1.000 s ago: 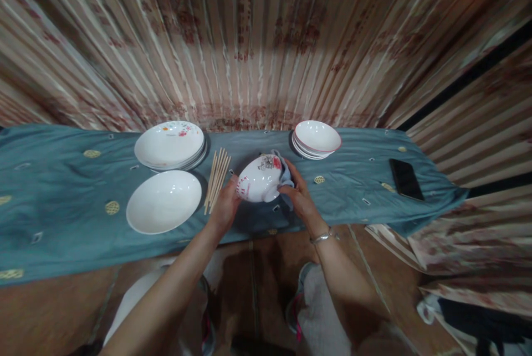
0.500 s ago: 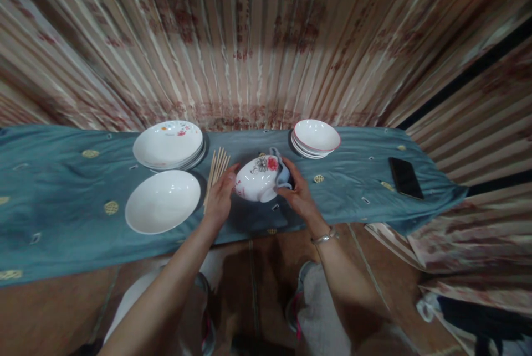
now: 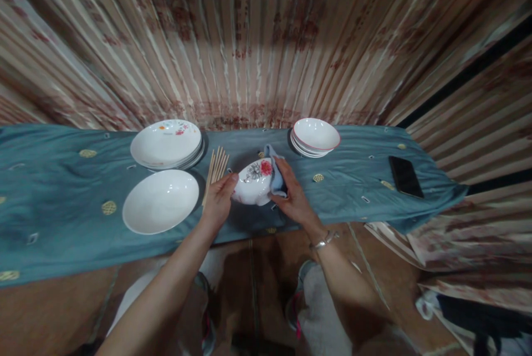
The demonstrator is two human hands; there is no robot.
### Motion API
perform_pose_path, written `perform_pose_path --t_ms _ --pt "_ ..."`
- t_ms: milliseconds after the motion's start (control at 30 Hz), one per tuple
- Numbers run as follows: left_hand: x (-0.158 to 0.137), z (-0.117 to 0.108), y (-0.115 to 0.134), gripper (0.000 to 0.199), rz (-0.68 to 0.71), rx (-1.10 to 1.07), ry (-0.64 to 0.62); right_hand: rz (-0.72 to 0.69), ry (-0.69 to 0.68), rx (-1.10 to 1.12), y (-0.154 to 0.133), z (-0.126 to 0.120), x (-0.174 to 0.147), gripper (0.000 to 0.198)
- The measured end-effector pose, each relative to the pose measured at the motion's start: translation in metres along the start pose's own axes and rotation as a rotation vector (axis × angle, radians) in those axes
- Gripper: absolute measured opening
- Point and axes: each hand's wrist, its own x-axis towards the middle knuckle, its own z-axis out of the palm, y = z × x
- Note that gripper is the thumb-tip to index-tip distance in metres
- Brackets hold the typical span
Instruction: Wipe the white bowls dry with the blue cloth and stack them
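Observation:
A white bowl (image 3: 252, 184) with red and dark flowers is held tilted on its side between my hands, above the cloth-covered table. My left hand (image 3: 220, 195) is closed on the bowl's left edge, its thumb on the outside. My right hand (image 3: 294, 192) grips a light blue cloth (image 3: 276, 172) and presses it against the bowl's right side. Part of the cloth is hidden by the fingers. Just left of my left hand lie several wooden chopsticks (image 3: 215, 166), partly covered by that hand.
On the left stands a stack of white plates (image 3: 166, 143), with a large white bowl (image 3: 161, 201) in front of it. Several red-rimmed bowls (image 3: 316, 135) are stacked at the back right. A black phone (image 3: 406, 176) lies near the right end of the teal tablecloth (image 3: 344, 184).
The flowered bowl has turned a little and shifted slightly left in my hands. My right hand and the blue cloth have moved slightly left with it.

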Motion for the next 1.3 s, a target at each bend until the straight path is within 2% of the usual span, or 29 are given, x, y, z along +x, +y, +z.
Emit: perform_pose_path --t_ms 167,333,467,600,833,1100,1300 --pt "0.000 0.003 -0.001 0.034 -0.017 -0.036 0.018 -0.042 -0.059 -0.093 -0.017 0.003 -0.003 0.090" --pt "-0.001 0.006 0.000 0.034 -0.042 -0.095 0.016 -0.155 -0.127 -0.265 -0.037 0.009 -0.007 0.091" --pt "-0.003 0.008 0.004 0.033 -0.068 -0.139 0.016 -0.238 -0.174 -0.395 -0.042 0.015 -0.011 0.084" --pt "-0.003 0.010 0.009 0.036 -0.099 -0.151 0.037 -0.237 -0.146 -0.422 -0.039 0.017 -0.010 0.070" --pt "-0.002 0.013 0.012 0.042 -0.130 -0.163 0.037 -0.105 -0.059 -0.201 -0.027 0.013 -0.005 0.065" --pt "-0.002 0.013 0.015 0.040 -0.145 -0.206 0.087 0.079 -0.013 0.129 -0.008 0.020 -0.002 0.066" --pt "-0.004 0.013 0.019 0.033 -0.158 -0.250 0.077 0.204 0.077 0.333 0.004 0.029 0.002 0.069"
